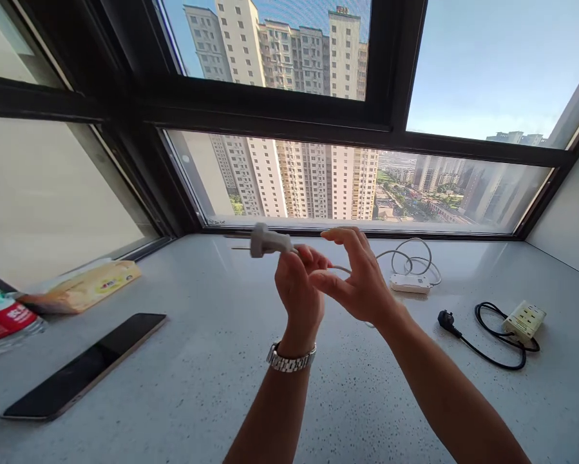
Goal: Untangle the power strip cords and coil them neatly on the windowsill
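Left: dark-screened device [86, 368] near, yellow packet [93, 289] farther back, red-labelled bottle [6, 322] at edge. Right: black-corded socket block [525, 320].

Assessed as a room high up in a tower block, most likely a home. Looks out on the far side through a dark-framed window [289, 124] onto pale residential towers [313, 180], with a low-lying city [409, 193] well below under a blue sky [492, 71]. Fitted below with a broad, speckled white sill [207, 367], met at right by a plain pale wall [567, 200]. Stocked at left with everyday household goods: a soft tissue pack [93, 288], a red-labelled bottle [4, 323] and, nearer, a dark-screened device [89, 364]. Supplied at right with a white power strip [409, 283] and, just nearer, a cream, black-corded socket [525, 320]. Cannot be told which room.
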`<state>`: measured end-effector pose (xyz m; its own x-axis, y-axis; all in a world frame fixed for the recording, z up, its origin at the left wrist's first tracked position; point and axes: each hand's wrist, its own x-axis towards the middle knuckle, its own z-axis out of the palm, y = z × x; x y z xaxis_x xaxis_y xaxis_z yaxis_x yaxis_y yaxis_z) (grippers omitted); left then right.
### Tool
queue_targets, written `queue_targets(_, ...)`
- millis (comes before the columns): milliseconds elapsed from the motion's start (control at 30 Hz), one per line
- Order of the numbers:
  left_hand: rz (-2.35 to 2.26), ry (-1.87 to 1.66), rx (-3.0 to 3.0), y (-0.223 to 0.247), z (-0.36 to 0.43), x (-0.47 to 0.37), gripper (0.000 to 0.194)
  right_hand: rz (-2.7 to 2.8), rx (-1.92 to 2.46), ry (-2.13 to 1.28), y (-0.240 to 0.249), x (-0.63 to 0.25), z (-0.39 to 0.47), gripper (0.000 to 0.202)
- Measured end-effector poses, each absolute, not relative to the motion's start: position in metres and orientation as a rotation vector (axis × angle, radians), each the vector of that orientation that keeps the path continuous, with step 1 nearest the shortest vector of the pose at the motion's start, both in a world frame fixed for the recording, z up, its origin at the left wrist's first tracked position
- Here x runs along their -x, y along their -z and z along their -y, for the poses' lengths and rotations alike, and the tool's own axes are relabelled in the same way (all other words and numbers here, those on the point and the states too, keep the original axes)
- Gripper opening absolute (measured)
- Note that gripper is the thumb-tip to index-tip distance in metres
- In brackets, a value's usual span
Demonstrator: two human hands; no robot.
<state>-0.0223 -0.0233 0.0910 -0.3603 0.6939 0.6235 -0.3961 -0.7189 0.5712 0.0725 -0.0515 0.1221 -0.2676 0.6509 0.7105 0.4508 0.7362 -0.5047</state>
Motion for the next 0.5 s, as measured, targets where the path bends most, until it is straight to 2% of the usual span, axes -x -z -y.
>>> queue_targets(67, -0.322, -2.101, -0.989, -0.104, 0.031, 0.041, 0.053, 2.006, 0.842, -0.414, -0.099, -0.073, 0.042, 0.07)
queue_targets(133, -0.262, -2.065, -0.883, -0.115, 0.039, 0.062, 0.054, 2.159, 0.888, -0.583, -0.069, -0.073, 0.032, 0.074)
queue_targets(167, -0.233, -2.043, -0.865, -0.119, 0.043, 0.074, 0.055, 2.249, 0.91, -0.659, -0.053, -0.073, 0.027, 0.066)
queue_targets(267, -0.141, -2.02, -0.805, -0.125, 0.057, 0.109, 0.054, 2.407, 1.02, -0.813, -0.006, -0.08, 0.01, 0.016)
queue_targets(300, -0.111, -2.027, -0.763, -0.126, 0.063, 0.119, 0.053, 2.391, 1.071, -0.829, 0.007, -0.083, 0.005, 0.008)
queue_targets(400, -0.003, -2.046, -0.617, -0.129, 0.079, 0.136, 0.054, 2.185, 1.17, -0.788, 0.026, -0.093, -0.005, 0.017)
queue_targets(500, 0.029, -2.016, -0.496, -0.136, 0.088, 0.126, 0.052, 1.943, 1.011, -0.744, 0.01, -0.09, 0.003, 0.036)
